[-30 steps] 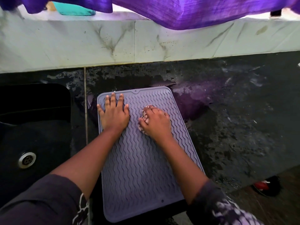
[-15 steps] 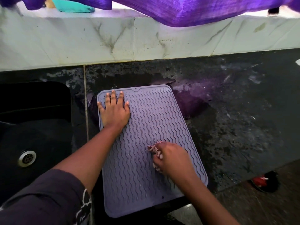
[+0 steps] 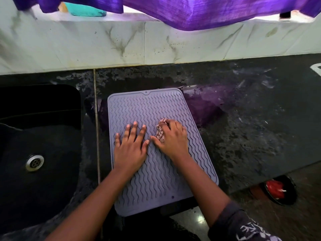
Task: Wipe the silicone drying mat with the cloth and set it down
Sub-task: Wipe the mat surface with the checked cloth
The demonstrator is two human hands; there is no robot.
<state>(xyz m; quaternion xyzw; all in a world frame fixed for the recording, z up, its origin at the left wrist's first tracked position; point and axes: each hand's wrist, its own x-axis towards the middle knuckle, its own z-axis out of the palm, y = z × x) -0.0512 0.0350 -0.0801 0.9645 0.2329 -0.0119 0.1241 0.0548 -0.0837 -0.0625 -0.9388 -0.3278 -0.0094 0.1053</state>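
Note:
A grey-lilac silicone drying mat (image 3: 156, 185) with wavy ridges lies flat on the dark stone counter, its near edge overhanging the counter's front. My left hand (image 3: 130, 146) presses flat on the mat's left middle, fingers spread. Just to its right, my right hand (image 3: 172, 139) is closed over a small bunched checked cloth (image 3: 160, 132) pressed against the mat; only the cloth's left part shows past the fingers.
A black sink (image 3: 34, 136) with a metal drain (image 3: 34, 162) sits left of the mat. The wet dark counter (image 3: 251, 127) stretches right. Marble backsplash (image 3: 121, 42) and a purple curtain (image 3: 191, 13) are behind. A red and black object (image 3: 276, 190) lies on the floor.
My right hand has swept the cloth back up from the mat's lower right to its middle. My left hand has slid down from the upper left corner toward the middle.

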